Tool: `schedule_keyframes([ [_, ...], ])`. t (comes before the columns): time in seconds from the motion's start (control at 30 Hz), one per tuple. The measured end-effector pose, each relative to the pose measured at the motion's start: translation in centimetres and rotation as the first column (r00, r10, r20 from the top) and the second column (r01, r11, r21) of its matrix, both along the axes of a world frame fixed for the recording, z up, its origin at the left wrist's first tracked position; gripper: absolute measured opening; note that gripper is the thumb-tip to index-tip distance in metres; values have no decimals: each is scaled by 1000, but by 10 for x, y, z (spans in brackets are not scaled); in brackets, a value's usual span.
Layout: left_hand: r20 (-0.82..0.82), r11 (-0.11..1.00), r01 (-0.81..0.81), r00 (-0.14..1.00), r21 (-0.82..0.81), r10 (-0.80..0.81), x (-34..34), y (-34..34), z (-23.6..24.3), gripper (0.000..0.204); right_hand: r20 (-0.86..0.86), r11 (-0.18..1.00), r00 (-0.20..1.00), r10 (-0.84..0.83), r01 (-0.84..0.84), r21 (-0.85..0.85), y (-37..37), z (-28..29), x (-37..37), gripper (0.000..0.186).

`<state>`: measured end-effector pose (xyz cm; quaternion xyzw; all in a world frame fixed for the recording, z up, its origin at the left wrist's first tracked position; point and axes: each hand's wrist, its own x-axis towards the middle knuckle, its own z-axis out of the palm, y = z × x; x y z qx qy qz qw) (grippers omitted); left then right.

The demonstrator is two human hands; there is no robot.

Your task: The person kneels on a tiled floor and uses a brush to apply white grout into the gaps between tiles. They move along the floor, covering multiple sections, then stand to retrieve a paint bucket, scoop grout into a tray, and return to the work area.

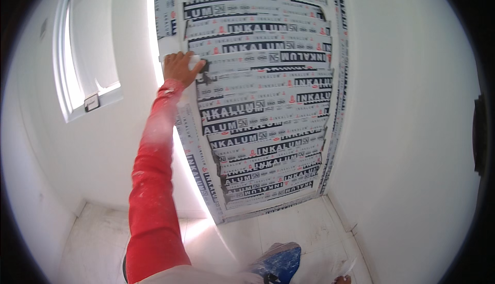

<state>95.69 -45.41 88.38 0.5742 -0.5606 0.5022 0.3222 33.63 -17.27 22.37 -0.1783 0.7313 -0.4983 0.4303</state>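
We stood on a white tiled floor [103, 232] facing the film-wrapped door [263, 109]. Our left hand [180, 67] clenched a white cloth [195, 63] at the door's left edge; firm, even strokes seemed best. Right hand [343, 280]: fingers indiscernible.

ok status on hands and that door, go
Left hand gripping film at louvered door edge. Right hand low, barely in view. Nothing in the way.

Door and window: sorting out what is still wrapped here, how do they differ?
The door is covered in overlapping strips of printed protective film; the window frame is bare white. The door stands slightly ajar with light along its left edge, and the left hand presses a white pad against it; nothing touches the window. Both sit in white walls.
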Motion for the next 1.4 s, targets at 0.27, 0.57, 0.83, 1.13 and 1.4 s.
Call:
schedule_keyframes([
  [0.27,-69,967,-114,993,-228,101,-31,-11,-3,44,210,976,954,216,-207,-63,11,-54,42,21],
  [0.57,-119,994,91,989,66,-83,-38,49,15,35,140,910,913,384,-400,111,-22,175,151,29],
  [0.83,-353,835,358,911,417,-214,-48,119,68,56,507,891,772,382,-453,19,-32,410,202,37],
  [1.13,-477,328,821,546,466,-689,24,173,87,42,357,929,859,367,-357,-97,107,544,282,59],
  [1.4,-695,200,980,141,-4,-705,124,168,81,80,-106,769,970,218,-104,631,278,454,348,62],
])
